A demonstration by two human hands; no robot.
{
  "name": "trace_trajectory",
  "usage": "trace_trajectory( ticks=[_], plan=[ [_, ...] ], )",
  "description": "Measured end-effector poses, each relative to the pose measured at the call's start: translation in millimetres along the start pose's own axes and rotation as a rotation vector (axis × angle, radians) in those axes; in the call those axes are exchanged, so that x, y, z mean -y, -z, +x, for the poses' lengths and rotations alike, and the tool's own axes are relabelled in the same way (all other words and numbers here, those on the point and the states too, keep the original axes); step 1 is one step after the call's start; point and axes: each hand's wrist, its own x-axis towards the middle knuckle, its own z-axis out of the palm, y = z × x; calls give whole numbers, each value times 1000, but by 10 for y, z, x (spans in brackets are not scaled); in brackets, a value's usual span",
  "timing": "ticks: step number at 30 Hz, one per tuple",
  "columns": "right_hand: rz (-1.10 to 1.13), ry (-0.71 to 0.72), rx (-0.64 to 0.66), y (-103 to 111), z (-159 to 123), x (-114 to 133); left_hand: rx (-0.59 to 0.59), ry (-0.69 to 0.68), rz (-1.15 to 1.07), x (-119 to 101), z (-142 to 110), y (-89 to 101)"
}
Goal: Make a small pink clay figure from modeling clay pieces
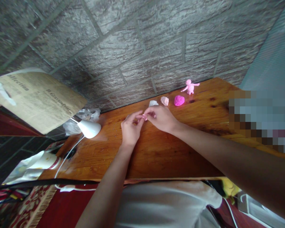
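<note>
My left hand [130, 128] and my right hand [161, 117] meet over the wooden table [156, 152], fingertips pinched together on a small pink piece of clay [144, 117]. Just beyond my right hand lie a white clay lump [153, 103], a pale pink lump [164, 100] and a bright pink lump [179, 100]. A small pink clay figure [190, 86] stands farther back, close to the wall.
A white desk lamp head [89, 129] on a thin arm sits at the table's left, with crumpled clear plastic [85, 115] behind it. A grey stone-pattern wall [133, 47] backs the table. A printed paper sheet [35, 98] hangs at left.
</note>
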Motion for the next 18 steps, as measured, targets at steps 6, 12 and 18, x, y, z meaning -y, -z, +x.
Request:
trace_trajectory(
  ticks=[6, 12, 18],
  plan=[
    [-47, 99, 51, 31, 10, -9, 33, -32, 45, 33, 12, 2],
    [-25, 49, 63, 47, 23, 1, 22, -19, 75, 16, 21, 17],
    [89, -49, 120, 3, 1, 20, -32, 40, 54, -14, 13, 21]
  ],
)
